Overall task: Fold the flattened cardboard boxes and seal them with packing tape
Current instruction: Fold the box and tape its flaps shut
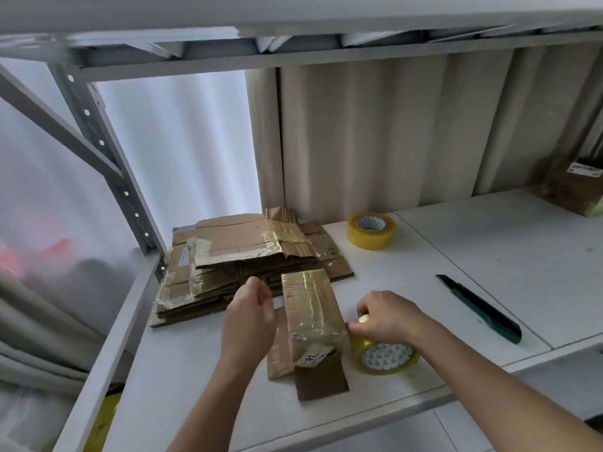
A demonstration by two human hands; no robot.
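A small folded cardboard box (311,316) is seen lying near the front of the white tabletop (408,282); its top seam is covered with glossy, wrinkled clear tape, and its near flaps are open. The right hand (388,318) is curled over a yellowish tape roll (383,355) just right of the box, and the tape end is pinched at the box's edge. The left hand (249,316) is held above the box's left side with fingers loosely curled; nothing is gripped by it. Behind, a stack of flattened boxes (241,259) with old tape strips is laid. A second tape roll (371,230) stands farther back, and a dark green utility knife (479,308) lies to the right.
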